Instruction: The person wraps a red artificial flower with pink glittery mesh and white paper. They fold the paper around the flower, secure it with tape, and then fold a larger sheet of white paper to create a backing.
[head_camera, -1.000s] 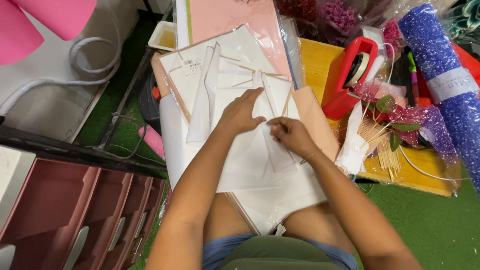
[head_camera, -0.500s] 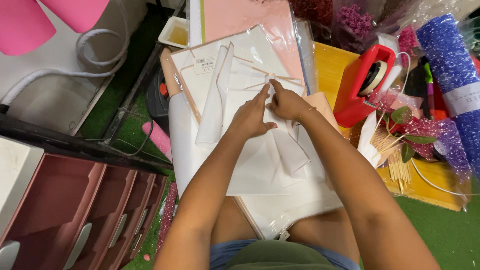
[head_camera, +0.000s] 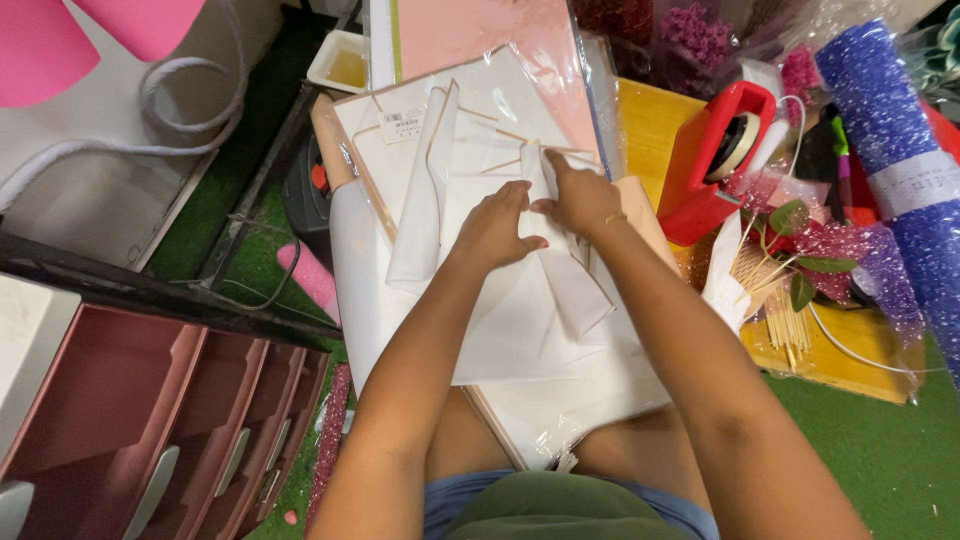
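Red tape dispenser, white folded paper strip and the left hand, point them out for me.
red tape dispenser (head_camera: 700, 170), head view, on its red side wall.
white folded paper strip (head_camera: 575, 290), head view, on its lower end.
left hand (head_camera: 495, 228), head view, on its back.

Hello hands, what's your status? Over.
Left hand and right hand both pinching folded white paper. Paper on lap stack. Red tape dispenser beside, nothing blocking.

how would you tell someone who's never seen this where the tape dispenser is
Start at the yellow table right of the white paper stack. The tape dispenser stands on it, just beyond the right hand. It is the only solid red block, holding a tape roll.
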